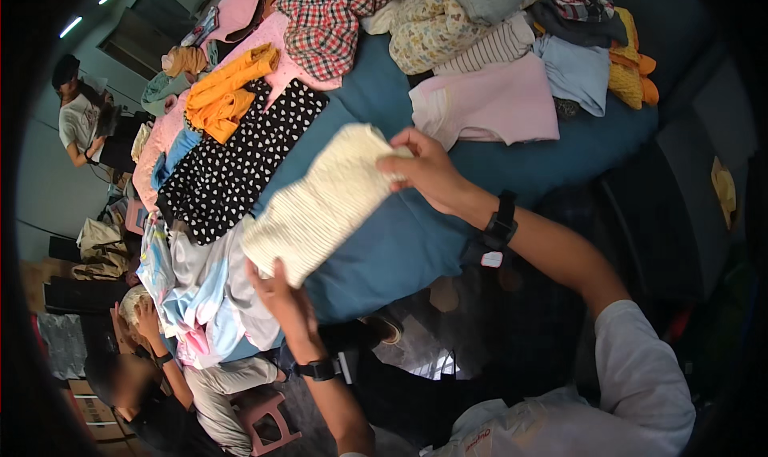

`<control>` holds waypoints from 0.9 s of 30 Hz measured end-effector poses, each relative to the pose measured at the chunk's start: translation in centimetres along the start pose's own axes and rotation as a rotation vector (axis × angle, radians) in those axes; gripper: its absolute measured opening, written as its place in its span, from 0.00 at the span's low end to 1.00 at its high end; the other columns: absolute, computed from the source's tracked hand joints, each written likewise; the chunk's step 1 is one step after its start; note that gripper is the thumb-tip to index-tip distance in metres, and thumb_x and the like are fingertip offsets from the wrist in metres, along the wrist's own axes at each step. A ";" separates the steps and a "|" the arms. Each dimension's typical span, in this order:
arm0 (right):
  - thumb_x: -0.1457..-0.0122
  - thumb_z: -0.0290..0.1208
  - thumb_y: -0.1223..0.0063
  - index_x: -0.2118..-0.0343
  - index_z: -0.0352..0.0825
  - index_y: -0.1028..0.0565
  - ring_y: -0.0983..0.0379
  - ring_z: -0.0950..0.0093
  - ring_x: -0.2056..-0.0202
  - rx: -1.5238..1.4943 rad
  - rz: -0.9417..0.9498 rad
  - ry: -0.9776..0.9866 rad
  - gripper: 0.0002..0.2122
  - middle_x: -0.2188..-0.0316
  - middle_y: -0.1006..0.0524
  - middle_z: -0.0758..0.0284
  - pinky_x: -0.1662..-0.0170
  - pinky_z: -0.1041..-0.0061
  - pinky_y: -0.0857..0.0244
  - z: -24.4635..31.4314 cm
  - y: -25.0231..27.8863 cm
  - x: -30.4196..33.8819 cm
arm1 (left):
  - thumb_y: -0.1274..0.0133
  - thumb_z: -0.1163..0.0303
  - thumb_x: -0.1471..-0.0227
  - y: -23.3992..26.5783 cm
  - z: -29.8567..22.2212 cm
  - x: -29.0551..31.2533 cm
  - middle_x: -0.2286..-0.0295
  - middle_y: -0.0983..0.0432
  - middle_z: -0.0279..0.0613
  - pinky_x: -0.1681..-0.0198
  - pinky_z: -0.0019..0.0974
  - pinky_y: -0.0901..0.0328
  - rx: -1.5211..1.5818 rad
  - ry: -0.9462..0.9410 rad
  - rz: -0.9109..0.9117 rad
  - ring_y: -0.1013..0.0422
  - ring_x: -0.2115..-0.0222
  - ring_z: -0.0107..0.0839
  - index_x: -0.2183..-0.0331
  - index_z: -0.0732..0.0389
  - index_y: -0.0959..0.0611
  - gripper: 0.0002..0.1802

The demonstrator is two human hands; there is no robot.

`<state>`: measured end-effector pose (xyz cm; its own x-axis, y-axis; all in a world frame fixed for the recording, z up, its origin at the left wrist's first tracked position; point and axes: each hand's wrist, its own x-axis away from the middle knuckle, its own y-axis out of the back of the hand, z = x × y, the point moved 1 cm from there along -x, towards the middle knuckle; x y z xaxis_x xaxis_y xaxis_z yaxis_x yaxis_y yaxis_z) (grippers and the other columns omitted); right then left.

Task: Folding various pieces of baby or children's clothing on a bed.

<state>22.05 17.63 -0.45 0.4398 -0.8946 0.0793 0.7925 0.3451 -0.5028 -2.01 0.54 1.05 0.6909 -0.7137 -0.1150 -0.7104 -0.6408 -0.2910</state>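
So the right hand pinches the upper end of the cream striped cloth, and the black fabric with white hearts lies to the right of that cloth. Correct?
Not quite: the black fabric with white hearts lies to the left of the cream striped cloth, per the head view. The right hand does pinch its upper end.

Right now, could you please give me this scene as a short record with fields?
Item: cream striped cloth
Right hand: pinching its upper right end
Left hand: at its lower left end, grip unclear
Surface: blue cover
Left pile: orange garment on black heart-print fabric
Right pile: pink garment in front
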 end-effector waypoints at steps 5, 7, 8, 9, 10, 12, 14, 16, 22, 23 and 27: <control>0.39 0.23 0.45 0.43 0.27 0.40 0.27 0.67 0.53 -0.341 -0.027 0.358 0.24 0.53 0.29 0.57 0.46 0.67 0.30 3.2 1.4 -4.8 | 0.50 0.74 0.39 1.2 -0.7 -1.5 0.45 0.39 0.65 0.36 0.49 0.42 0.545 0.047 0.187 0.39 0.41 0.52 0.40 0.67 0.43 0.31; 0.38 0.25 0.46 0.41 0.25 0.44 0.28 0.63 0.49 -0.653 -0.070 0.065 0.26 0.51 0.31 0.54 0.42 0.65 0.32 1.6 3.6 -5.5 | 0.50 0.75 0.40 3.6 0.9 -1.1 0.50 0.34 0.62 0.35 0.49 0.42 0.295 0.195 0.129 0.35 0.44 0.52 0.45 0.70 0.39 0.25; 0.36 0.28 0.49 0.44 0.23 0.41 0.28 0.61 0.49 -0.559 -0.107 0.016 0.22 0.52 0.30 0.51 0.42 0.65 0.32 0.9 4.6 -4.9 | 0.49 0.77 0.41 3.8 1.1 -0.8 0.56 0.29 0.55 0.40 0.46 0.36 0.283 0.195 0.153 0.30 0.49 0.47 0.52 0.69 0.35 0.18; 0.36 0.28 0.49 0.44 0.23 0.41 0.28 0.61 0.49 -0.555 -0.105 0.010 0.22 0.52 0.30 0.51 0.42 0.65 0.32 0.9 5.2 -4.0 | 0.49 0.77 0.41 3.8 0.9 -0.8 0.56 0.29 0.55 0.40 0.46 0.36 0.285 0.196 0.146 0.30 0.49 0.47 0.52 0.69 0.35 0.18; 0.36 0.29 0.49 0.48 0.25 0.37 0.27 0.61 0.50 -0.360 -0.058 0.010 0.18 0.53 0.28 0.52 0.42 0.65 0.32 0.9 5.7 -2.8 | 0.49 0.78 0.42 3.9 0.7 -0.7 0.58 0.28 0.53 0.45 0.43 0.33 0.238 0.179 0.105 0.29 0.51 0.44 0.53 0.67 0.34 0.16; 0.35 0.34 0.50 0.57 0.27 0.28 0.22 0.64 0.57 0.046 -0.045 -0.027 0.13 0.59 0.23 0.54 0.50 0.68 0.27 1.9 5.7 -0.9 | 0.49 0.79 0.43 2.1 0.1 -0.4 0.67 0.28 0.40 0.66 0.31 0.32 0.196 0.174 -0.021 0.27 0.63 0.30 0.57 0.63 0.32 0.12; 0.35 0.37 0.50 0.58 0.27 0.28 0.21 0.65 0.60 0.191 0.014 -0.130 0.14 0.60 0.22 0.54 0.53 0.70 0.26 3.7 5.8 1.1 | 0.48 0.78 0.42 3.7 0.6 -1.1 0.70 0.29 0.37 0.71 0.28 0.36 0.242 0.163 0.038 0.29 0.69 0.26 0.58 0.62 0.32 0.11; 0.35 0.39 0.50 0.58 0.27 0.27 0.20 0.65 0.63 0.331 0.073 -0.239 0.16 0.61 0.22 0.54 0.55 0.71 0.24 4.2 6.9 2.4 | 0.49 0.77 0.42 3.1 0.4 -0.9 0.80 0.37 0.28 0.82 0.23 0.47 0.245 0.165 -0.096 0.41 0.84 0.17 0.66 0.57 0.31 0.07; 0.34 0.46 0.51 0.48 0.22 0.38 0.22 0.58 0.60 0.227 -0.097 -0.374 0.28 0.54 0.30 0.48 0.54 0.62 0.24 5.5 9.8 5.0 | 0.50 0.77 0.42 5.4 0.2 -0.7 0.87 0.49 0.25 0.88 0.25 0.58 0.310 0.134 -0.168 0.53 0.90 0.16 0.77 0.52 0.37 0.17; 0.35 0.46 0.49 0.46 0.20 0.41 0.25 0.56 0.55 0.003 -0.132 -0.276 0.30 0.51 0.34 0.47 0.51 0.59 0.26 4.4 10.9 4.3 | 0.50 0.77 0.42 5.5 0.4 -0.7 0.87 0.50 0.25 0.88 0.26 0.60 0.299 0.119 -0.160 0.55 0.91 0.17 0.78 0.52 0.38 0.18; 0.38 0.43 0.43 0.45 0.18 0.45 0.35 0.53 0.44 -0.510 -0.336 -0.079 0.33 0.48 0.39 0.47 0.43 0.55 0.33 2.2 11.9 1.9 | 0.50 0.78 0.43 4.0 0.5 0.0 0.87 0.52 0.25 0.88 0.28 0.61 0.256 0.079 -0.156 0.56 0.91 0.17 0.79 0.52 0.41 0.20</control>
<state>33.27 20.70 -4.37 0.2462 -0.9004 0.3588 0.6000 -0.1491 -0.7860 -4.78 -1.93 -0.59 0.7697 -0.6381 0.0208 -0.5327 -0.6599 -0.5299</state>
